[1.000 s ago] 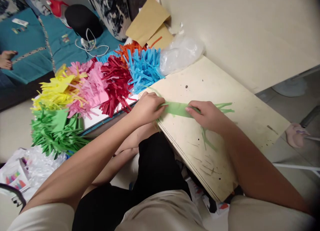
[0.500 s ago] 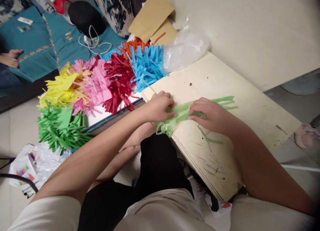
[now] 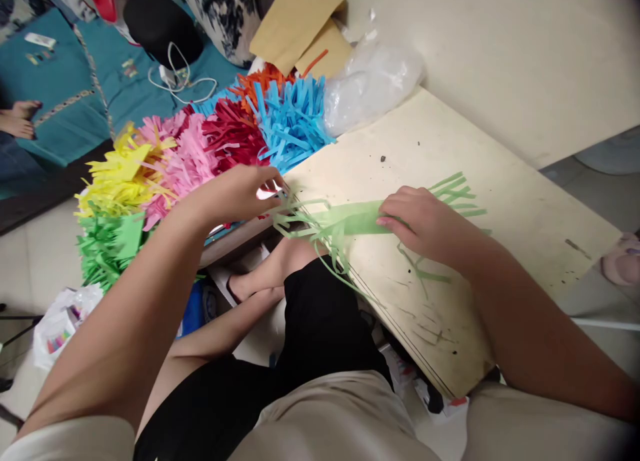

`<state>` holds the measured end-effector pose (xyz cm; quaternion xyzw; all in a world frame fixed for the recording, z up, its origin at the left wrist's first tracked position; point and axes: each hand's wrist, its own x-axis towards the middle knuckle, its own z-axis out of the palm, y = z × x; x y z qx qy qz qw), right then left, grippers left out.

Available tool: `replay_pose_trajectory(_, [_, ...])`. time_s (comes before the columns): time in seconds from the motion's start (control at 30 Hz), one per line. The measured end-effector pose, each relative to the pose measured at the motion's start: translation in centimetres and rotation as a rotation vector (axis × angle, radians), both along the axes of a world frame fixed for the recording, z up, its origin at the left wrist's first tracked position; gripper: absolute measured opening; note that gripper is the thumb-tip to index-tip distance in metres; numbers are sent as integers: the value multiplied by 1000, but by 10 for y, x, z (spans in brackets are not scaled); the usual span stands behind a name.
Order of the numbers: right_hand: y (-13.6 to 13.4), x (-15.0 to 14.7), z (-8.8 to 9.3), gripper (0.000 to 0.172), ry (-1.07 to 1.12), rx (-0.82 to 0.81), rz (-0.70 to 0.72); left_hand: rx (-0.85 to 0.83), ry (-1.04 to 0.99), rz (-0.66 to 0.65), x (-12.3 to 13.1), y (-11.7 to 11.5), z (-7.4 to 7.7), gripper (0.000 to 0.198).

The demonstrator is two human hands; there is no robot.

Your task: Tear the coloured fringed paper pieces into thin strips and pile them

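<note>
Plainly, from the view at the worker's head, the thing in hand is a light green paper (image 3: 361, 218), lying across a wooden board (image 3: 525, 221) close to its near-left edge. Its middle is a plain, uncut band, flat and slightly see-through, while both ends break into narrow strips. Toward the left, the strips tangle and loop, some drooping over the board's edge; past the other hand, they fan out fairly straight.

I see the right hand (image 3: 423, 221) gripping the band, thumb against curled fingers, resting over the board. The left hand (image 3: 245, 189) is at the tangled end with its fingers bent, strips right at the fingertips; whether it pinches any, I can't tell. A thin green scrap (image 3: 433, 276) lies below the right hand.

Beyond the left hand sit fringed paper bunches: blue (image 3: 293, 124), dark red (image 3: 233, 133), pink (image 3: 193, 151), yellow (image 3: 125, 171) and deeper green (image 3: 107, 244). A clear plastic bag (image 3: 370, 88) slumps at the board's far corner.
</note>
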<state>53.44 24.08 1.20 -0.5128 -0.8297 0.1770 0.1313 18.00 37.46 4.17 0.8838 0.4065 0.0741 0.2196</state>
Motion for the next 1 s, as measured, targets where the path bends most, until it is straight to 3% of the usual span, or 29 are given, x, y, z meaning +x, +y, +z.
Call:
replay_pose_trajectory(0.07, [0,-5,-1,34,-18,0,-14,254,-114,63,8,-19,6,18])
replay_pose_trajectory(0.1, [0,-7,-2,35,-24,-2,-20,277,-177,55,17,-32,7,22])
replay_pose_trajectory(0.2, [0,-12,-6,37,-22,-32,-39,1,-184,-133,56,-70,-4,32])
replay_pose_trajectory(0.3, [-1,-14,-8,40,-3,-71,-77,26,-38,-205,84,-87,-24,20])
replay_pose_trajectory(0.37, [-3,-13,-7,40,-4,-91,-97,55,-13,-186,89,-86,-33,2])
replay_pose_trajectory(0.47, [-6,-9,-2,36,-41,-96,-108,1,-48,-164,83,-79,-35,19])
replay_pose_trajectory(0.7, [-10,-8,4,34,-162,-109,-190,-32,-99,-175,74,-77,-31,35])
replay_pose_trajectory(0.83, [-6,-14,3,37,-187,-127,-218,-27,-140,-156,78,-79,-35,32])
replay_pose_trajectory(1.0, [-5,-16,-2,33,-207,-102,-240,134,-17,-184,85,-81,-44,25])
